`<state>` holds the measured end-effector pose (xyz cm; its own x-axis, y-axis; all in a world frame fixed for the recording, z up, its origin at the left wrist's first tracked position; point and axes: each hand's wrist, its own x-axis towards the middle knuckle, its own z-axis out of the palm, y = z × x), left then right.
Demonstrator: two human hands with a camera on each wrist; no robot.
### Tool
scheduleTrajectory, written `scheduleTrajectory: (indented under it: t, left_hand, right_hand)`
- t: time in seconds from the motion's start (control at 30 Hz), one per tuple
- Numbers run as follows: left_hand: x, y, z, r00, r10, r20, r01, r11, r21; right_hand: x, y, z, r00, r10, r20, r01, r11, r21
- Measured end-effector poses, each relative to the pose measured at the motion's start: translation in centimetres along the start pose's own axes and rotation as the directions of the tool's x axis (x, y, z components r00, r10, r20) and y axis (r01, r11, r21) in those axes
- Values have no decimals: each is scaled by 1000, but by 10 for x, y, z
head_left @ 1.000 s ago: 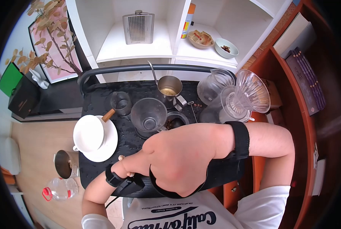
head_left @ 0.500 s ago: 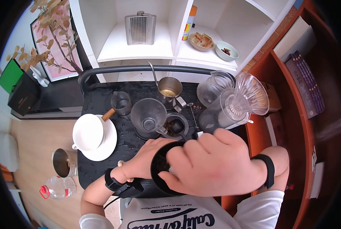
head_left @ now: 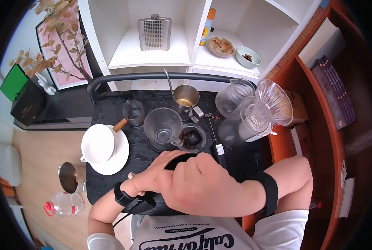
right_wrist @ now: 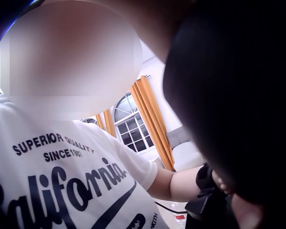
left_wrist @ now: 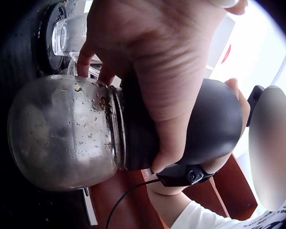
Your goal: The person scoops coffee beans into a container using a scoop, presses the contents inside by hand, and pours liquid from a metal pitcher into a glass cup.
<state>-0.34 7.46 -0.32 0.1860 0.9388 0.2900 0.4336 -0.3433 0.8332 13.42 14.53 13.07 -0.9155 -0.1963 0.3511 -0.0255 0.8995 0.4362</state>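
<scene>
With your left hand [left_wrist: 152,57] gripping the jar [left_wrist: 62,133], brace it steady beneath your right hand [head_left: 209,187], whose hold is hidden.

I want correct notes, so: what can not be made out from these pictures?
What the right hand holds, if anything: head view, behind its knuckles.
Inside of the jar's black part: head view, mostly behind that hand.
Some fingertips of the left hand: left wrist view, behind the jar.
Writing on the white label: head view, too small.
</scene>
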Motion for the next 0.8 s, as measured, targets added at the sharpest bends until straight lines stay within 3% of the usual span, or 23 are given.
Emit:
scheduleTrajectory:
  t: [0.03,0.07,0.13,0.17,0.23,0.27,0.3,0.33,0.37,0.43,0.47,0.53,0.57,0.6,0.63,0.77,0.8]
  left_hand:
    - [0,0,-1,1000,-8,-6,7,995,-98]
    - [1,1,-3,1000,-8,-7,7,995,-98]
    - [2,4,-8,999,-42,25,47,968,-248]
    - [4,1,-9,999,-43,25,48,967,-248]
    - [7,-5,-9,989,-9,150,17,999,-49]
    - [7,-5,-9,989,-11,150,18,999,-48]
    - [8,-6,-9,988,-8,155,17,998,-54]
    - [9,-6,-9,987,-5,159,15,998,-61]
    - [9,-6,-9,987,-2,162,13,998,-67]
    - [10,-5,-10,986,1,168,13,997,-79]
    - [11,-5,-10,986,2,169,12,996,-85]
    - [12,-5,-10,985,10,172,7,995,-96]
    - [12,-4,-10,985,14,175,4,995,-103]
    - [13,-4,-10,984,20,178,0,994,-109]
    - [13,-4,-11,983,25,183,-3,993,-118]
    - [15,-2,-12,977,49,205,-16,987,-159]
    - [16,-1,-12,976,54,209,-18,986,-167]
  right_hand:
    - [1,4,3,994,-103,-34,105,993,54]
    - [2,8,7,994,-104,-34,105,993,55]
    - [5,15,12,947,-195,-255,261,931,257]
    - [8,19,14,947,-194,-255,260,930,258]
    - [11,23,17,880,-340,-332,433,861,268]
    - [11,23,18,879,-339,-334,433,861,268]
    - [10,23,20,954,-215,-210,301,693,655]
    - [10,23,22,988,-149,-35,93,400,912]
    - [10,22,26,988,-150,-38,95,400,912]
    - [12,20,34,980,-149,-135,163,194,967]
    - [13,21,35,979,-151,-138,166,191,967]
    - [16,24,37,952,-268,-150,161,17,987]
    - [19,26,40,951,-269,-151,162,17,987]
    - [22,29,43,850,-349,-394,483,215,849]
    - [24,30,45,676,-472,-566,734,361,575]
    - [18,34,30,685,-577,-445,725,478,496]
    - [14,30,26,808,-443,-389,589,577,566]
